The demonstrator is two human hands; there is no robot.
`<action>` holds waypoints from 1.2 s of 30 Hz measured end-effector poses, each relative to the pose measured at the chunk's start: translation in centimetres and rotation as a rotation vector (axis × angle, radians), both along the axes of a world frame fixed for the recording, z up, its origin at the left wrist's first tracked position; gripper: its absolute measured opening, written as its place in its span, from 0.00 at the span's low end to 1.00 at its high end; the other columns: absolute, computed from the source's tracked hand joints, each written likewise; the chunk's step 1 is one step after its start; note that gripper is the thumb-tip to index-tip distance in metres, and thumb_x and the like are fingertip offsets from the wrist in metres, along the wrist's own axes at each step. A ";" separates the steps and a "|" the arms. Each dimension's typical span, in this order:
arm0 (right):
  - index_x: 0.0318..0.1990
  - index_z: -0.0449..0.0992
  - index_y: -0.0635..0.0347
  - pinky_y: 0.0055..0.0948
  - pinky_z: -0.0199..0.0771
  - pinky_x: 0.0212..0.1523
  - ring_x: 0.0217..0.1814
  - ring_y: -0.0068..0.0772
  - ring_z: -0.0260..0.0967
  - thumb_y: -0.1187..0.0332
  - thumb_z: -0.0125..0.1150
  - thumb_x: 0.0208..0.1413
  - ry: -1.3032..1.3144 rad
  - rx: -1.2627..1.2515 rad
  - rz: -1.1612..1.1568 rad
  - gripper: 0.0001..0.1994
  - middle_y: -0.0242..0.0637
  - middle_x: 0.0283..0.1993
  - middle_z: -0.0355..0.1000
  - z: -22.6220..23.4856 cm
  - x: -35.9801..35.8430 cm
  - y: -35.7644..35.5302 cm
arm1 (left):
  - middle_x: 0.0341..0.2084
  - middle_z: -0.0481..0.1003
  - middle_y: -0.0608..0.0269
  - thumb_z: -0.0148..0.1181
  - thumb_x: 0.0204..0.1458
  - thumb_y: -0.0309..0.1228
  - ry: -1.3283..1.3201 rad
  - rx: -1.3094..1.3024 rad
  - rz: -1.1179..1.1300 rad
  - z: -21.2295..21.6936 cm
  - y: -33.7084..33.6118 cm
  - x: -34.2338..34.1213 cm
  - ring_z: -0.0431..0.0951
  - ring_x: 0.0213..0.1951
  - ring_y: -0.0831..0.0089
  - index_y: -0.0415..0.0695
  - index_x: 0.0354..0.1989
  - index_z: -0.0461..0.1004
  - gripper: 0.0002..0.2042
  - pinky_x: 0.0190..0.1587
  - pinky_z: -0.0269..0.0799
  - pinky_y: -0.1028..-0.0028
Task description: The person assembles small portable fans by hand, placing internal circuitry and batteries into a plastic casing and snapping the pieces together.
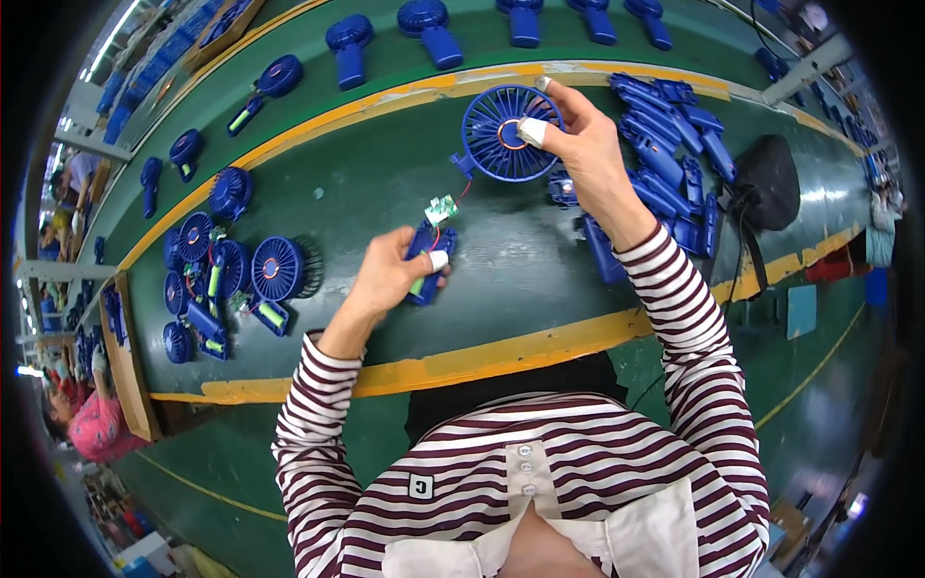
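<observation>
My right hand (583, 144) grips a round blue fan head (482, 135) by its rim, with a white-covered thumb on its hub. Lower and to the left, my left hand (390, 270) is closed on a blue handle shell (421, 284) with a light green battery cell in it. Between the two hands hangs a small green circuit board (441, 209), joined by thin red wires to the fan head and the handle shell. Both hands are above the green tabletop (376, 173).
Several fan heads with opened handles (207, 275) cluster at the left. Blue handle shells (665, 154) are heaped at the right, beside a black bag-like object (771, 183). Along the far green belt (385, 58) lie several blue hand fans (431, 29). A cardboard box (130, 356) stands at the left edge.
</observation>
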State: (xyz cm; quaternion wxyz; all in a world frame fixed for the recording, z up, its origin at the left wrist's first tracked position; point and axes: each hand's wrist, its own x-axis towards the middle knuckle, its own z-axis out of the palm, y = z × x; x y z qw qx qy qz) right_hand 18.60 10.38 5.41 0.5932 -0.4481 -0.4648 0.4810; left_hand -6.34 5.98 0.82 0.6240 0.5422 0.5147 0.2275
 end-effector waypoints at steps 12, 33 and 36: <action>0.56 0.62 0.68 0.25 0.62 0.55 0.57 0.28 0.60 0.73 0.62 0.41 0.144 -0.070 0.244 0.30 0.38 0.56 0.62 1.2 1.7 -6.7 | 0.33 0.74 0.52 0.44 0.55 0.33 -0.703 -0.471 0.252 -1.8 -4.5 5.5 0.77 0.35 0.62 0.36 0.44 0.66 0.13 0.36 0.76 0.65; 0.41 0.72 0.68 0.21 0.69 0.36 0.36 0.20 0.68 0.65 0.56 0.53 -0.266 0.053 0.185 0.14 0.35 0.34 0.73 -5.0 -1.2 -2.5 | 0.29 0.74 0.60 0.48 0.45 0.16 -0.363 -0.119 0.132 0.1 -5.0 7.1 0.74 0.27 0.79 0.36 0.46 0.66 0.16 0.32 0.73 0.78; 0.40 0.72 0.68 0.21 0.69 0.36 0.36 0.20 0.68 0.65 0.56 0.53 -0.301 0.059 0.159 0.14 0.35 0.33 0.73 -4.6 -1.2 -2.7 | 0.27 0.75 0.60 0.51 0.48 0.20 -0.363 -0.129 0.129 0.2 -4.9 7.1 0.74 0.25 0.80 0.35 0.44 0.68 0.13 0.31 0.72 0.79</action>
